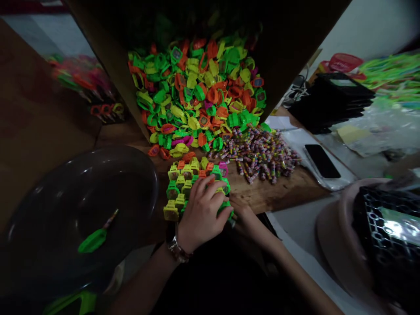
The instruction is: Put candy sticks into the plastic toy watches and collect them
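Note:
A block of plastic toy watches (pixel 179 188), yellow, green, orange and pink, stands in tight rows at the table's front edge. My left hand (pixel 205 205) lies over the right part of this block, fingers apart and resting on the watch tops. At the block's lower right is my right hand (pixel 243 214); its fingers are largely hidden by the watches and my left hand, so whatever they hold does not show. Just beyond the block, a large heap of loose toy watches (pixel 197 96) spills from a cardboard box (pixel 295 48). Wrapped candy rolls (pixel 262 153) lie piled to the right.
A dark basin (pixel 131 162) at left holds one green toy watch on a candy roll (pixel 93 240). Right are a phone (pixel 322 161), stacked black trays (pixel 337 100) and a pale tub (pixel 334 232) holding black honeycomb trays (pixel 387 245). Blurred finished pieces (pixel 82 74) stand at far left.

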`<action>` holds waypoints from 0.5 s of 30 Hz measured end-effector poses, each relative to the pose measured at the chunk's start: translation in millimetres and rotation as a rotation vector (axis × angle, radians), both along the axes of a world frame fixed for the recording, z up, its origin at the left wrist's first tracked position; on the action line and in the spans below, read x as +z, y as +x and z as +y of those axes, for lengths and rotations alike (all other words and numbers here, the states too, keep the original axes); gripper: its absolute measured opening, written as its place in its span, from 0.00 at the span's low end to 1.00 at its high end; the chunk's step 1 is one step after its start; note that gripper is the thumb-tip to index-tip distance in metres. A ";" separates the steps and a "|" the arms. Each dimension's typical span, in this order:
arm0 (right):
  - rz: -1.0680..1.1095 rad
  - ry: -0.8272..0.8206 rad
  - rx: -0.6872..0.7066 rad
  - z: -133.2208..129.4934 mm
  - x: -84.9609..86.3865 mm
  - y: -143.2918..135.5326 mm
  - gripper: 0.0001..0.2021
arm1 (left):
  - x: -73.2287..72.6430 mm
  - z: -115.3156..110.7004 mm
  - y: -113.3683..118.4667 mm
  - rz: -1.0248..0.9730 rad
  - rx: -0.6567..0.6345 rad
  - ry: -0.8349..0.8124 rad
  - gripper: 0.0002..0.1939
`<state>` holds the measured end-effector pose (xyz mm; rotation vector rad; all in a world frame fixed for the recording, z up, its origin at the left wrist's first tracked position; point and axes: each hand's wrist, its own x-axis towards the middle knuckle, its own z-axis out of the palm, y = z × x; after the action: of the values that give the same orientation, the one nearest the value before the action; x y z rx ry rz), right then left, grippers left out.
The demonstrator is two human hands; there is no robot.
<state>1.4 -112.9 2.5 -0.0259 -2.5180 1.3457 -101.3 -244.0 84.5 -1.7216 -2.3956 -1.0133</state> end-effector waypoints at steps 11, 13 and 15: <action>0.051 0.049 -0.076 -9.1 -7.0 4.3 0.14 | -2.1 -6.3 -12.5 -0.313 0.073 0.299 0.18; 0.032 0.039 -0.101 -12.3 -5.8 3.6 0.15 | -2.5 -5.4 -13.0 -0.272 0.065 0.295 0.18; 0.010 0.029 -0.108 -13.6 -5.8 2.2 0.17 | -2.4 -4.1 -13.3 -0.243 0.055 0.287 0.18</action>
<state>3.7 -126.5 -3.2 -0.1466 -2.4888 1.2646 -114.6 -248.1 82.1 -1.5035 -2.2666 -1.5487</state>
